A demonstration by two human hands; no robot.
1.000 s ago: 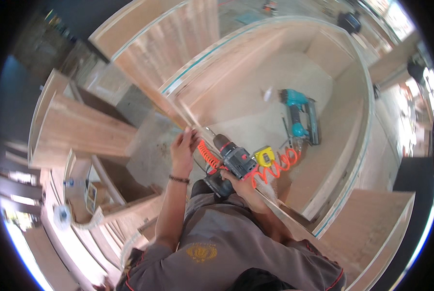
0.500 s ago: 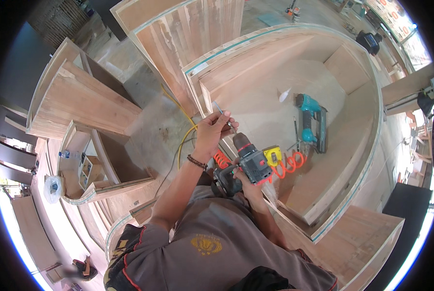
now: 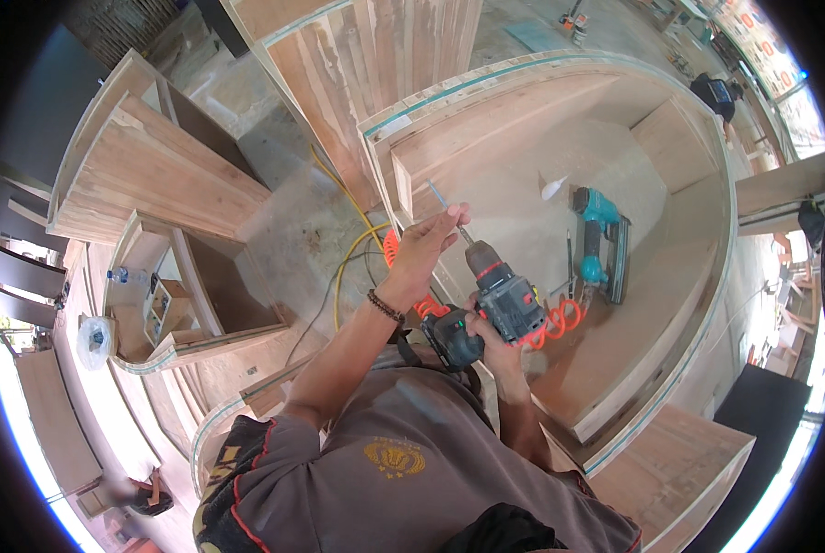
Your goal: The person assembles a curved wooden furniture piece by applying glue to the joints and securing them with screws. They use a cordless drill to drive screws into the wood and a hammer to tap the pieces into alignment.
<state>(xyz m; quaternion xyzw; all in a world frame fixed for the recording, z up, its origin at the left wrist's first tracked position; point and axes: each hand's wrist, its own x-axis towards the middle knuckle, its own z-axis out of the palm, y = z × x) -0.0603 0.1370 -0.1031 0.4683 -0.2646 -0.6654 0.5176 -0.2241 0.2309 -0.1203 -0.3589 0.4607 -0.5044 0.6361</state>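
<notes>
My right hand (image 3: 500, 346) grips the handle of a black and grey cordless drill (image 3: 509, 304) with red trim, its chuck aimed up and left. Ahead of the chuck, the fingers of my left hand (image 3: 423, 253) are pinched around a long thin bit (image 3: 438, 194). Its bluish far part sticks out beyond my fingertips, and a short metal stretch shows by the chuck. Both hands are over the near left edge of a curved wooden cabinet frame (image 3: 532, 66). Part of the bit is hidden by my fingers.
Inside the frame lie a teal nail gun (image 3: 596, 240), a dark pencil-like stick (image 3: 570, 258) and a small white bottle (image 3: 553, 189). An orange coiled hose (image 3: 564, 318) runs behind the drill. Yellow cable (image 3: 346, 267) crosses the floor. Other wooden cabinets (image 3: 154, 170) stand left.
Both hands and the drill have shifted slightly right within the view, still in the same hold. The surroundings have shifted slightly too. A yellow tape measure beside the drill no longer shows.
</notes>
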